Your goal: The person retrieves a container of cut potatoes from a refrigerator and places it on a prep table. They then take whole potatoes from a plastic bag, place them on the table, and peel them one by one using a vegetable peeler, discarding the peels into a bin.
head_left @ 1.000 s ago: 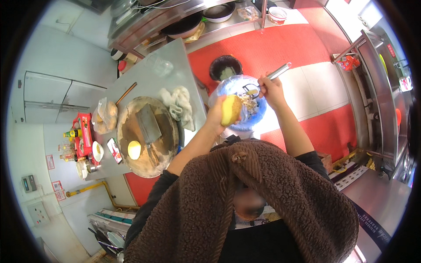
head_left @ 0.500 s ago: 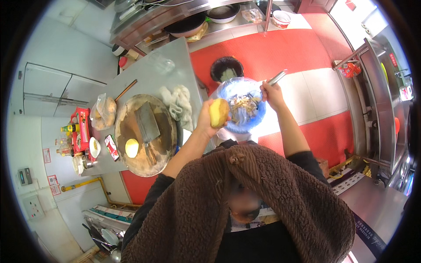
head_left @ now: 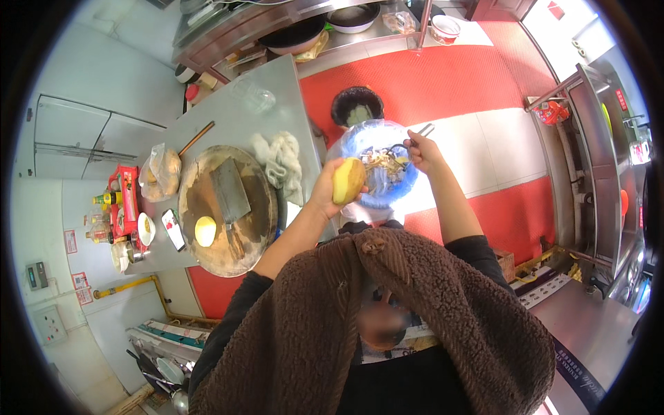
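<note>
My left hand (head_left: 325,185) grips a potato (head_left: 348,181), yellow where peeled and brown along its right side. My right hand (head_left: 422,149) holds a metal peeler (head_left: 427,129) by its handle, its dark head low to the right of the potato. Below both hands is a bin lined with blue plastic (head_left: 379,197), holding peelings (head_left: 382,163). Left of them, a round wooden board (head_left: 198,180) on the steel table bears a cleaver (head_left: 232,194) and a pale peeled potato (head_left: 205,231).
The steel table (head_left: 286,98) also holds a cloth (head_left: 283,160), a bagged food item (head_left: 160,176), a phone (head_left: 173,229) and condiments. A dark tub (head_left: 357,105) stands on the red-and-white floor. Steel shelving with pans (head_left: 351,17) is behind; steel counters (head_left: 593,159) line the right.
My left hand and potato have moved down and left. My right hand rose, then lowered the peeler slightly, tilting its handle. The view has shifted a little.
</note>
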The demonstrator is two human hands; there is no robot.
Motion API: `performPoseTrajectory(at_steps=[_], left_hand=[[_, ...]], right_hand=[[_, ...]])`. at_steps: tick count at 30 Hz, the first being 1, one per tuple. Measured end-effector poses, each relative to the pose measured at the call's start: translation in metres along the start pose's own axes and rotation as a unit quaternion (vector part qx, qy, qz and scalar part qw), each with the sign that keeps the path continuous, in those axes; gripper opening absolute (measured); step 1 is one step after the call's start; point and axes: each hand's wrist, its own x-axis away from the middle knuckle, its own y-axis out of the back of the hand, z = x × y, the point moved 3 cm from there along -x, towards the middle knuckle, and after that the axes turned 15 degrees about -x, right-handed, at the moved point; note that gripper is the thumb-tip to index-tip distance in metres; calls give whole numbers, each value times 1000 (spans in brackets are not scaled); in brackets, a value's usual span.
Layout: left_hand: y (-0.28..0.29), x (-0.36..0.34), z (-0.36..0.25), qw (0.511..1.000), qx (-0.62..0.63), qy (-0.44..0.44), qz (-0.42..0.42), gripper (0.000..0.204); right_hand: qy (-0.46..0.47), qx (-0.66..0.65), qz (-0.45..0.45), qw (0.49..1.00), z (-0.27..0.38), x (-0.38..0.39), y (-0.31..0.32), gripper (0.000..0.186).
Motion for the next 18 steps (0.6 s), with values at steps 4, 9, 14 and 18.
performPoseTrajectory(at_steps=[4,9,14,18], left_hand=[[-5,12,-5,999,-33,2,10,43],[-21,16,-9,978,-97,-102,152,51],[-34,32,-21,929,-214,-276,119,45],[-71,49,-29,837,-374,-364,164,48]], right_hand=[[-83,-28,69,994,-8,10,-26,15],[-157,-209,193,946,-16,30,-50,19],[-295,-251,282,878,-32,55,-73,30],[-231,-314,185,902,-20,77,-77,28]])
